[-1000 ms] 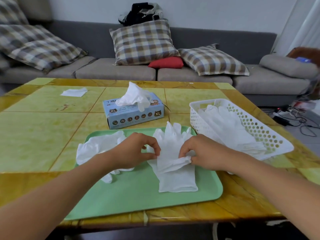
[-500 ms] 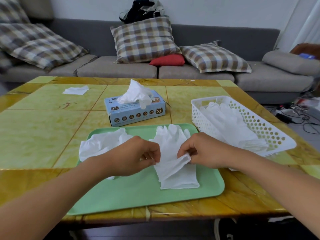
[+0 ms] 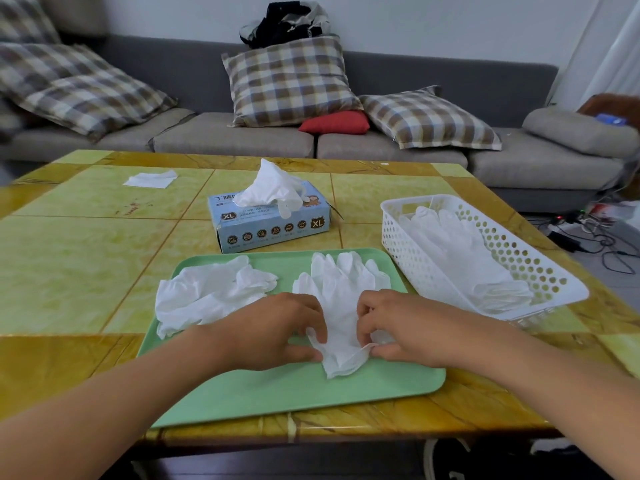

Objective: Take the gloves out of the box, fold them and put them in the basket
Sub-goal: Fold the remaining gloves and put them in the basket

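Pinching the near edge of one white glove (image 3: 341, 306), the left hand (image 3: 273, 332) and the right hand (image 3: 412, 329) work at lower centre of the frame. Left grip: thumb and fingers clamped together on the glove's left side. Right grip: fingertips clamped together on its right side. The glove lies on one green tray (image 3: 284, 393), fingers pointing toward the upper frame, cuff end bunched between the two hands.

Item count, tray: one glove in the grip at centre; one crumpled pile of gloves (image 3: 207, 294) at the tray's left end, touching the tray surface. The number of gloves in that pile cannot be told, possibly two.

Item count, tabletop (image 3: 69, 265): one blue glove box (image 3: 273, 226) just above the tray at frame centre, marked XL, with one glove (image 3: 273, 190) protruding from its top opening. One white perforated basket (image 3: 512, 258) at right of the tray, holding flat white gloves (image 3: 457, 251); their number is not distinguishable. One small white sheet (image 3: 150, 178) at upper left of the tabletop, well apart from the rest.

Background, upper frame: one grey sofa (image 3: 450, 157) carrying three plaid cushions fully in view and one red cushion (image 3: 334, 122).
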A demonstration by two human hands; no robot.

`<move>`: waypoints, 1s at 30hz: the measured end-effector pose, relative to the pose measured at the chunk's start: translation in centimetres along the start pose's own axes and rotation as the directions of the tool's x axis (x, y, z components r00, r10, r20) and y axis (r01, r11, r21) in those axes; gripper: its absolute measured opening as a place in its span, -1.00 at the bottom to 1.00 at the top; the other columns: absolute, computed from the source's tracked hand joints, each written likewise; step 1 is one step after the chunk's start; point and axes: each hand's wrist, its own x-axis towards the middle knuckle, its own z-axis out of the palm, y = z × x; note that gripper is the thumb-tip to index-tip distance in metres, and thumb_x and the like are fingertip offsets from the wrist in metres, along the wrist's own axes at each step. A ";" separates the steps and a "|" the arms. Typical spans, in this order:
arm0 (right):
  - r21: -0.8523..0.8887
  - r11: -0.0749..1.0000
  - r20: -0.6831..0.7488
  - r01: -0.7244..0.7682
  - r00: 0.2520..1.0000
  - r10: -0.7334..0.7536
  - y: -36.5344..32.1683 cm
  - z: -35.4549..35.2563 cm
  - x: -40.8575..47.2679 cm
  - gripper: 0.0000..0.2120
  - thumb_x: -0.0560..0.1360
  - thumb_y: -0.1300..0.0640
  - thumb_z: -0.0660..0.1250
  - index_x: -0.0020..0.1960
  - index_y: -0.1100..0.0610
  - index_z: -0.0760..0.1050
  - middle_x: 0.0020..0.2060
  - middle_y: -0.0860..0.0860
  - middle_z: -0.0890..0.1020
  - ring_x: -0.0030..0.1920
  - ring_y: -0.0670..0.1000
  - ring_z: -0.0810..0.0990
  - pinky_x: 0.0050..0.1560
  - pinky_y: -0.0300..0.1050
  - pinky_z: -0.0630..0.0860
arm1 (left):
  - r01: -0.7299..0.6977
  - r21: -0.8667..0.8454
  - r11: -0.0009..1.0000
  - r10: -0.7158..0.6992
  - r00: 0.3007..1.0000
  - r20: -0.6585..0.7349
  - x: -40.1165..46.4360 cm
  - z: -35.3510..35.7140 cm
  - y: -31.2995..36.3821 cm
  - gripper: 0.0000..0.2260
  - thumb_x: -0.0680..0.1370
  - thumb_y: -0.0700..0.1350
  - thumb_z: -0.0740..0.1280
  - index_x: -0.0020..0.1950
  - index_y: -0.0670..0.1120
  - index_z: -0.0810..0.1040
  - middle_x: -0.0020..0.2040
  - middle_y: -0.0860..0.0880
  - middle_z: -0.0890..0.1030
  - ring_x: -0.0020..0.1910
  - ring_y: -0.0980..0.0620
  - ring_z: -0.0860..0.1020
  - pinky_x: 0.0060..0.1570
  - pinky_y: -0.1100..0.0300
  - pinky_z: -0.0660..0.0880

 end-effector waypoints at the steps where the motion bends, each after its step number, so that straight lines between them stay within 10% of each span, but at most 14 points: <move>1: -0.016 1.000 -0.022 0.019 1.000 -0.019 0.0 0.1 0.1 -0.86 0.57 -0.07 0.38 0.11 -0.11 0.59 0.13 -0.16 0.40 0.12 -0.10 0.39 0.15 -0.05 0.47 | 0.006 0.012 1.000 -0.006 1.000 -0.003 -0.1 0.2 0.0 -0.75 0.49 0.15 0.48 0.11 0.12 0.63 0.10 0.22 0.48 -0.10 0.36 0.45 -0.04 0.40 0.42; 5: 0.339 0.941 -0.091 0.003 0.995 0.030 0.4 -1.3 0.5 -0.96 0.55 -0.01 0.41 -0.05 -0.07 0.61 0.09 -0.11 0.48 0.08 -0.17 0.43 0.13 -0.20 0.38 | -0.030 -0.038 0.999 0.028 0.997 -0.066 -0.4 0.0 0.7 -0.24 0.27 0.36 0.54 0.38 0.15 0.39 0.31 0.18 0.32 0.30 0.18 0.34 0.32 0.25 0.32; 7: 0.710 0.704 -0.115 -0.014 0.984 0.134 0.8 -3.1 0.5 -0.89 0.59 0.06 0.34 -0.04 0.04 0.63 0.04 -0.06 0.60 0.02 -0.12 0.57 0.10 -0.21 0.44 | -0.031 -0.226 0.974 0.005 0.994 -0.111 -0.2 -0.8 1.4 -0.03 0.17 0.27 0.64 0.47 0.13 0.27 0.42 0.17 0.34 0.44 0.16 0.30 0.44 0.27 0.22; 12: 0.995 0.076 -0.083 0.068 0.975 0.206 0.2 -6.3 0.6 -0.86 0.54 0.16 0.32 -0.01 0.24 0.52 -0.24 0.09 0.49 -0.25 -0.01 0.43 -0.21 -0.12 0.39 | -0.032 -0.766 0.642 -0.382 0.854 -0.355 1.6 -4.4 4.7 -0.66 0.40 0.01 0.54 0.14 -0.04 0.67 0.03 0.02 0.73 0.05 0.02 0.69 0.09 0.03 0.62; 17: 0.975 -0.207 -0.062 0.079 0.994 0.088 -0.4 -7.2 0.8 -0.45 0.51 -0.16 0.40 0.32 0.22 0.57 0.30 0.23 0.57 0.30 0.27 0.51 0.43 0.12 0.35 | -0.084 -0.923 0.374 -0.555 0.777 -0.296 3.0 -7.4 5.4 -0.78 0.57 -0.08 0.42 0.14 -0.17 0.65 0.03 -0.18 0.72 0.04 -0.20 0.68 0.07 -0.10 0.63; 25: 0.933 -0.097 -0.277 0.348 0.861 0.426 -2.0 -8.7 0.0 -0.56 0.35 0.21 0.50 0.22 0.25 0.62 0.13 0.18 0.70 0.16 0.16 0.68 0.25 0.12 0.58 | -0.150 -0.877 0.456 -0.502 0.771 -0.393 3.8 -11.3 8.4 -0.58 0.42 -0.16 0.53 0.17 -0.35 0.54 0.04 -0.24 0.70 -0.01 -0.17 0.68 0.08 -0.15 0.63; 30: 0.933 -0.036 -0.322 0.358 0.876 0.358 -0.3 -12.5 -1.6 -0.64 0.52 0.30 0.40 0.32 0.26 0.56 0.19 0.22 0.67 0.21 0.18 0.66 0.24 0.06 0.59 | -0.049 -0.912 0.406 -0.435 0.868 -0.240 4.7 -14.2 9.1 -0.74 0.50 -0.17 0.47 0.17 -0.19 0.64 0.05 -0.10 0.73 0.02 -0.03 0.71 0.02 0.12 0.66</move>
